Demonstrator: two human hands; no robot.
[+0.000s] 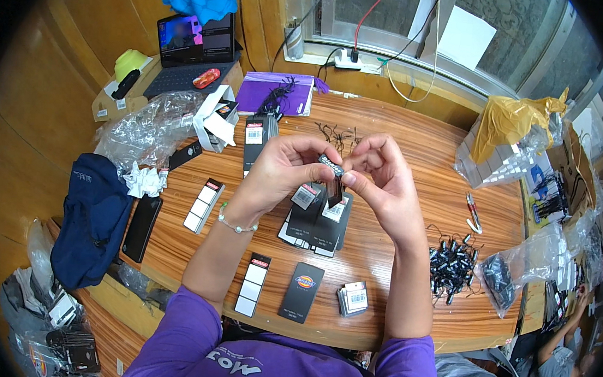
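Note:
Over the middle of the table, my left hand (289,170) pinches a small dark hang tag (334,191) with white print at its top. The thumb and index finger of my right hand (383,188) close on the same tag's right edge; any cord there is too small to make out. Below lies a fanned stack of dark grey hang tags (316,229), some with white barcode stickers. Nearer me are a tag with white panels (253,285), a dark tag with a round emblem (301,293) and a small stack of stickered tags (353,300).
At right lies a heap of black tag cords (452,266), near red-handled snips (474,210) and a plastic bag (515,269). A laptop (195,52), purple notebook (252,94), black phone (142,229) and blue bag (92,218) are leftward. Another person's arm (565,330) shows far right.

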